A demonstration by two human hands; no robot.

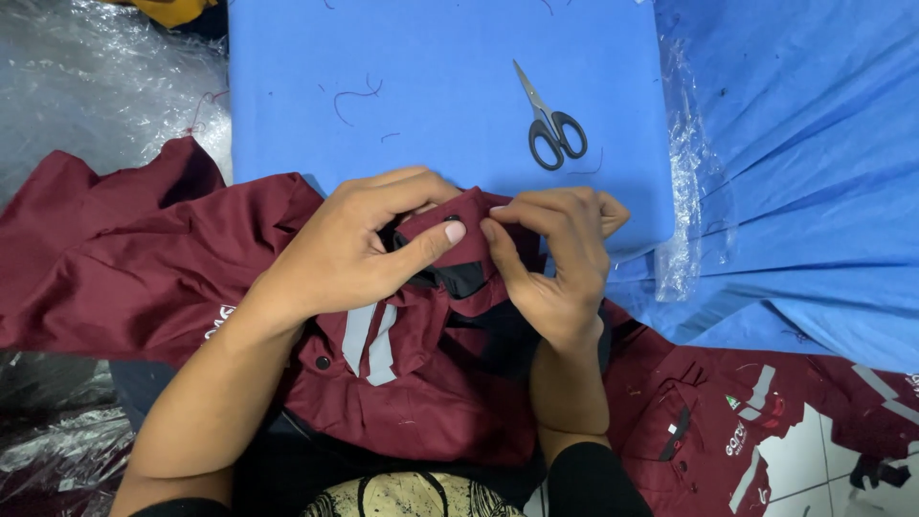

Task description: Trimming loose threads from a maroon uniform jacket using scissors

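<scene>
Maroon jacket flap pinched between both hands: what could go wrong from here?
The left hand and right hand pinch the maroon jacket flap at the blue pad's edge; it could slip off. The scissors lie close behind and could snag a sleeve.

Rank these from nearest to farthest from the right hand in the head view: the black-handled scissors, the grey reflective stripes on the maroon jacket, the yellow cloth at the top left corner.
From the right hand:
1. Black-handled scissors, above it on the blue padded board.
2. Grey reflective stripes, lower left, on the maroon jacket under the left hand; only slightly farther than the scissors.
3. Yellow cloth, far top left corner.
</scene>
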